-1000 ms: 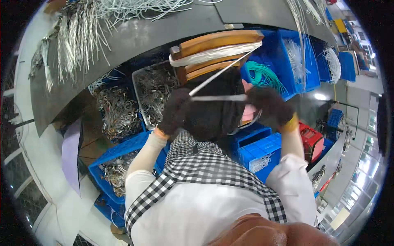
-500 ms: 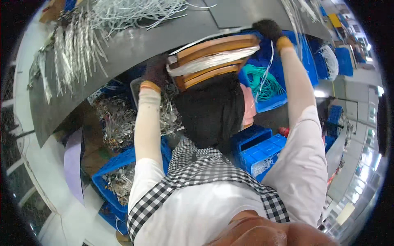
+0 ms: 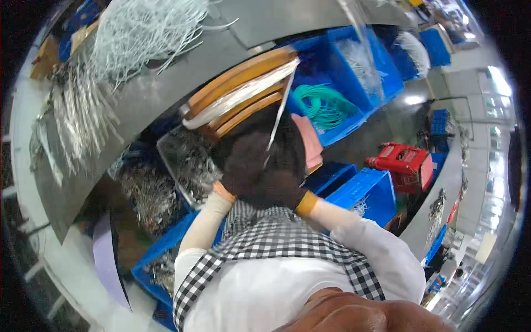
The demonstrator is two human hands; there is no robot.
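Observation:
Both my hands wear dark gloves with orange-yellow cuffs and are low in front of my checked apron. My left hand and my right hand are close together over the dark seat of a wooden chair. Dark gloves against the dark seat, plus blur, hide the fingers and anything in them. White plastic wrapping runs round the chair's backrest, and a loose white strip trails from it down toward the seat.
A grey table behind the chair bears white strands and silvery strips. To the right are a blue bin with green cord, a red crate and a blue crate. Metal scraps lie left.
My hands have come down from the table edge and backrest to the seat, close together. My view has turned, so the chair sits further left and the red crate shows.

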